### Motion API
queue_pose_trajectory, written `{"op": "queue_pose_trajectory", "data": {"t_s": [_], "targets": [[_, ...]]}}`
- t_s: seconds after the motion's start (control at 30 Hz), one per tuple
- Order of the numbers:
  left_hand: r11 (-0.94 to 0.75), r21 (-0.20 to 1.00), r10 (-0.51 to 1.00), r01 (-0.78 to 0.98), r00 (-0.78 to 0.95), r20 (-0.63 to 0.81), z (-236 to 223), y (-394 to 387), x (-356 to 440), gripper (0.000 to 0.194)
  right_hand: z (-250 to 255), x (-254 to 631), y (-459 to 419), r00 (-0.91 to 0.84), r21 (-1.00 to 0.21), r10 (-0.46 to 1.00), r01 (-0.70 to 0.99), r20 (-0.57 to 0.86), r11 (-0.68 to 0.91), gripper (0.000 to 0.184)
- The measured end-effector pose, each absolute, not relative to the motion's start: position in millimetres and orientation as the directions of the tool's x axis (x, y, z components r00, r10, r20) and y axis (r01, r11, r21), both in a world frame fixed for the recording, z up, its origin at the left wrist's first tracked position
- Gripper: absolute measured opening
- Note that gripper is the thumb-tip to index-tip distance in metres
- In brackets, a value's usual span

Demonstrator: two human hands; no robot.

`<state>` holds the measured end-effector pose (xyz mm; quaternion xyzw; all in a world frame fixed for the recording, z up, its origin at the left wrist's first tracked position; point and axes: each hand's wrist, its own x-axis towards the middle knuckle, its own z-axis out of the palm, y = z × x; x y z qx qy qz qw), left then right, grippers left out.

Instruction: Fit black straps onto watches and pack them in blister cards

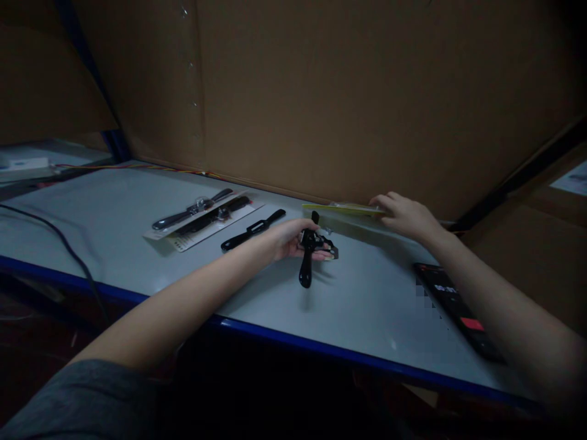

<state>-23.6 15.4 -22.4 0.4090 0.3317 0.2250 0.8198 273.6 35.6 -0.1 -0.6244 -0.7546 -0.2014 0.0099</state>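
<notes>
My left hand [293,238] is closed round a black wristwatch [308,256], held just above the grey table [114,244] with its strap hanging toward me. My right hand [406,215] reaches to the back of the table, its fingers lying on a flat yellowish packet [342,209] that rests against the cardboard wall. A second black watch [253,230] lies flat on the table just left of my left hand.
Two watches on white backing cards [202,217] lie at the left back. A phone [458,308] with a lit screen lies at the right near the blue table edge [284,339]. A dark cable [59,241] crosses the left end. Brown cardboard walls [343,91] close the back.
</notes>
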Motion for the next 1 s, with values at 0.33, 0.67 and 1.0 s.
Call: {"op": "queue_pose_trajectory", "data": {"t_s": [0.33,0.67,1.0], "targets": [[0.537,0.843,0.643,-0.037,0.664,-0.381,-23.4,17.3,-23.8,0.035,2.1,264.2,45.3,-0.237,0.229,0.950,0.955,0.202,0.190,0.055],[0.550,0.835,0.637,-0.022,0.658,-0.402,-22.9,16.9,-22.2,0.033,-14.4,278.3,55.1,-0.247,0.102,0.958,0.967,0.145,0.234,0.036],[0.507,0.861,0.695,-0.043,0.611,-0.378,-25.8,18.7,-23.5,0.032,-11.5,276.8,40.2,-0.364,0.317,0.838,0.916,0.407,0.243,0.027]]}}
